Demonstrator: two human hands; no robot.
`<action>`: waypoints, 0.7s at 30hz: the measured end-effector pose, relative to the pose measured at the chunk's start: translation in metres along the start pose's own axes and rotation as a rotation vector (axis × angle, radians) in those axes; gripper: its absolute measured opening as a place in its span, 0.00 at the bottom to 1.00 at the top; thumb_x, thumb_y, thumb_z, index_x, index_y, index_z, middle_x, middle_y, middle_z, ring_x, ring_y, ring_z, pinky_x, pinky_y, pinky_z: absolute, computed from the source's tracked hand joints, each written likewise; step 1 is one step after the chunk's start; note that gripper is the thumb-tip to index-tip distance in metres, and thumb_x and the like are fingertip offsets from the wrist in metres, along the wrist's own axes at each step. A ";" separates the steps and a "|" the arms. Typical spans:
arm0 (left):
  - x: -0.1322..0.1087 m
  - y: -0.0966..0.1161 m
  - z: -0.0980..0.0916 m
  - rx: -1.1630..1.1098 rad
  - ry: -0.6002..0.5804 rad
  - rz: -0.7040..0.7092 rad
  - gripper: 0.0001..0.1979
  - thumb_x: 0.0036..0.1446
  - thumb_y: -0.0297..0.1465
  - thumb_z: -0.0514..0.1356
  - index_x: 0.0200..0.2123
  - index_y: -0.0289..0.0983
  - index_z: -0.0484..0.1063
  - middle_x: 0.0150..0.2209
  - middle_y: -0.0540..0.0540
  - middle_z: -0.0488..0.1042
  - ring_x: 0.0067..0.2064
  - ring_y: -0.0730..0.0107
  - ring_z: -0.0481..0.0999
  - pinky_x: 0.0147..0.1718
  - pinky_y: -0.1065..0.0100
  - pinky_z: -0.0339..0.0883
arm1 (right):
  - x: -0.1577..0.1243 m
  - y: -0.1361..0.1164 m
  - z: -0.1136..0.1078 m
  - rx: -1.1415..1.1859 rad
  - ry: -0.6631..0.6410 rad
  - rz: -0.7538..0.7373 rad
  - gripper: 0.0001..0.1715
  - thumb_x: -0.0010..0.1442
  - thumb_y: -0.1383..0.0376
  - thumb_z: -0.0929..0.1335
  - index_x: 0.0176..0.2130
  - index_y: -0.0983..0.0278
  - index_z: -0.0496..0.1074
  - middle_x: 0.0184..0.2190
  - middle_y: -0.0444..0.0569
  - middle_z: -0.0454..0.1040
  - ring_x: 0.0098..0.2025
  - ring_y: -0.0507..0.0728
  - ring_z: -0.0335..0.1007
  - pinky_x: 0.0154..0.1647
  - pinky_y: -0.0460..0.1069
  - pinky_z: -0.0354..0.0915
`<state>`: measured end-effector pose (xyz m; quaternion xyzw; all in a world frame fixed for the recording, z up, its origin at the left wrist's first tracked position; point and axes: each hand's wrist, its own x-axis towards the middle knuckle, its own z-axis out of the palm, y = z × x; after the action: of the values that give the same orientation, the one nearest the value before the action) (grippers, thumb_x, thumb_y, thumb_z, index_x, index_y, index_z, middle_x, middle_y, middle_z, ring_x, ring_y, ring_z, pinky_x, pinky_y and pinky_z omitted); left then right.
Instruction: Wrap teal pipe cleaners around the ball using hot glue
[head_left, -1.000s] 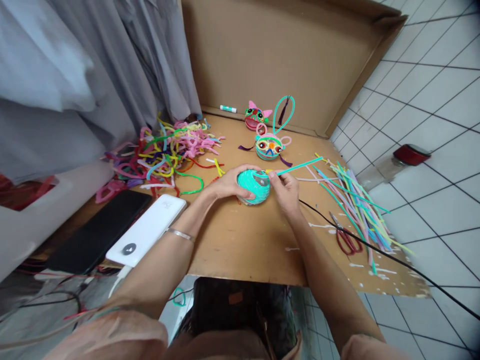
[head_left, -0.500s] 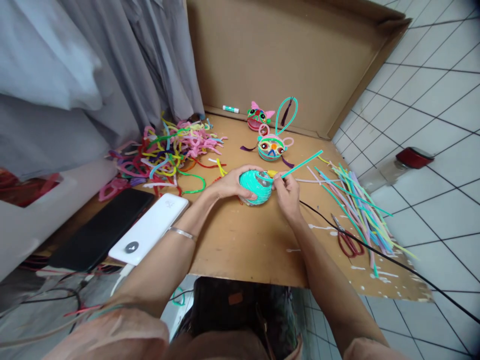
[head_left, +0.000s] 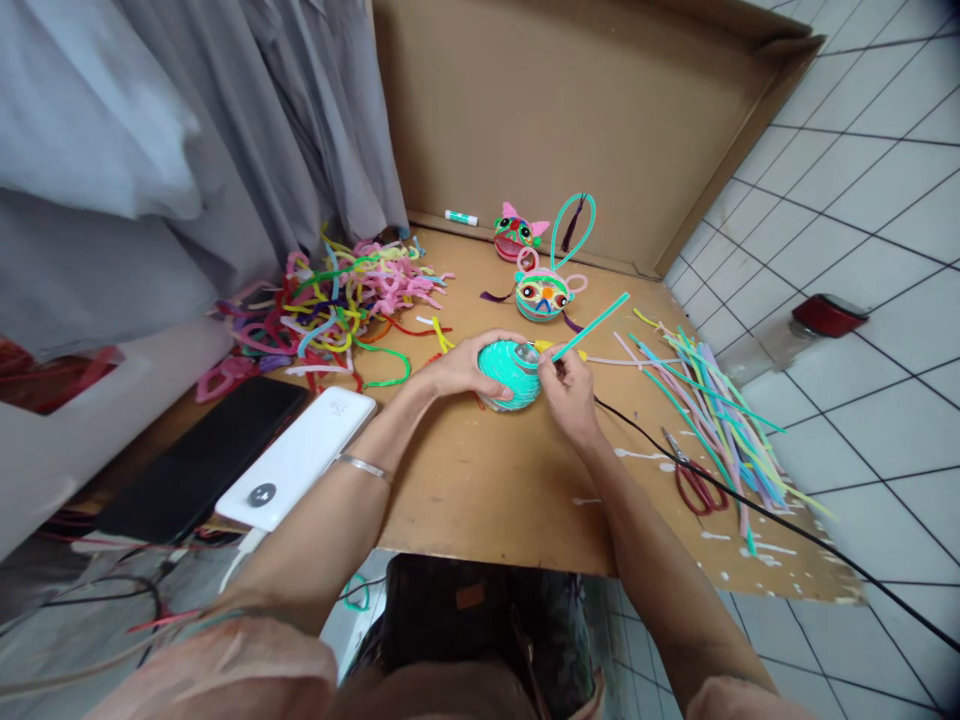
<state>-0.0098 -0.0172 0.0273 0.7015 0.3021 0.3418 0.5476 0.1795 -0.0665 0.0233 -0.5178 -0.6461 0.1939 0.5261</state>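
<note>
My left hand cups a ball wrapped in teal pipe cleaner and steadies it on the cardboard board. My right hand pinches the loose teal pipe cleaner close to the ball's top, where a bare grey patch shows. The free end of that strand sticks up and to the right. Two finished pipe-cleaner animal faces stand just behind the ball.
A tangled pile of coloured pipe cleaners lies at the left, straight ones at the right beside red-handled scissors. A black cable runs off to the right. A white power bank, a black phone and a glue stick are also here.
My right hand has shifted slightly left and down along the ball, and the free end of the teal strand has swung upward and closer to the animal faces.
</note>
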 end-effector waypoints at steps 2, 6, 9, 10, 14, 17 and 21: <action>0.001 -0.001 -0.001 0.017 0.000 0.013 0.43 0.30 0.34 0.74 0.54 0.36 0.68 0.55 0.41 0.73 0.53 0.56 0.73 0.55 0.57 0.68 | -0.001 -0.001 -0.001 -0.006 -0.004 -0.016 0.07 0.58 0.59 0.64 0.32 0.60 0.66 0.25 0.42 0.67 0.29 0.53 0.61 0.34 0.49 0.60; 0.000 0.001 -0.001 0.042 -0.006 0.019 0.43 0.31 0.35 0.74 0.55 0.37 0.68 0.55 0.42 0.72 0.53 0.56 0.73 0.53 0.57 0.69 | -0.002 -0.002 0.000 -0.018 -0.018 -0.041 0.09 0.58 0.58 0.64 0.32 0.60 0.67 0.27 0.43 0.68 0.30 0.53 0.63 0.36 0.50 0.60; -0.001 0.003 0.001 0.049 -0.004 -0.004 0.43 0.32 0.35 0.73 0.56 0.38 0.68 0.55 0.42 0.72 0.52 0.57 0.73 0.52 0.58 0.70 | -0.002 -0.001 0.000 -0.027 -0.018 -0.048 0.09 0.59 0.58 0.64 0.32 0.60 0.67 0.27 0.44 0.68 0.31 0.54 0.63 0.36 0.51 0.61; -0.002 0.004 0.001 0.056 -0.003 -0.005 0.43 0.33 0.36 0.73 0.57 0.37 0.68 0.55 0.42 0.72 0.52 0.57 0.73 0.52 0.58 0.70 | -0.001 0.000 0.000 -0.027 -0.015 -0.049 0.09 0.59 0.58 0.64 0.32 0.60 0.67 0.27 0.44 0.69 0.31 0.54 0.63 0.36 0.51 0.61; -0.002 0.003 0.000 0.142 0.015 0.036 0.42 0.34 0.37 0.73 0.57 0.36 0.69 0.56 0.40 0.71 0.54 0.54 0.72 0.54 0.56 0.69 | -0.001 0.000 0.001 -0.023 -0.011 -0.058 0.09 0.58 0.58 0.64 0.31 0.60 0.67 0.27 0.44 0.68 0.31 0.54 0.63 0.36 0.51 0.61; -0.001 0.002 -0.003 0.259 0.040 0.111 0.41 0.34 0.38 0.73 0.55 0.37 0.71 0.58 0.39 0.68 0.59 0.50 0.69 0.59 0.52 0.65 | -0.001 0.000 0.001 -0.025 -0.007 -0.060 0.10 0.58 0.57 0.64 0.31 0.61 0.67 0.26 0.43 0.67 0.30 0.54 0.63 0.36 0.51 0.60; 0.000 0.003 -0.007 0.362 0.041 0.184 0.39 0.35 0.39 0.74 0.55 0.40 0.74 0.59 0.40 0.66 0.62 0.48 0.66 0.63 0.50 0.59 | -0.002 0.001 0.001 -0.032 0.000 -0.062 0.10 0.59 0.57 0.64 0.31 0.61 0.67 0.26 0.43 0.67 0.29 0.53 0.62 0.35 0.50 0.60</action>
<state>-0.0152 -0.0143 0.0309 0.8059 0.3044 0.3447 0.3729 0.1791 -0.0669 0.0210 -0.5057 -0.6649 0.1670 0.5237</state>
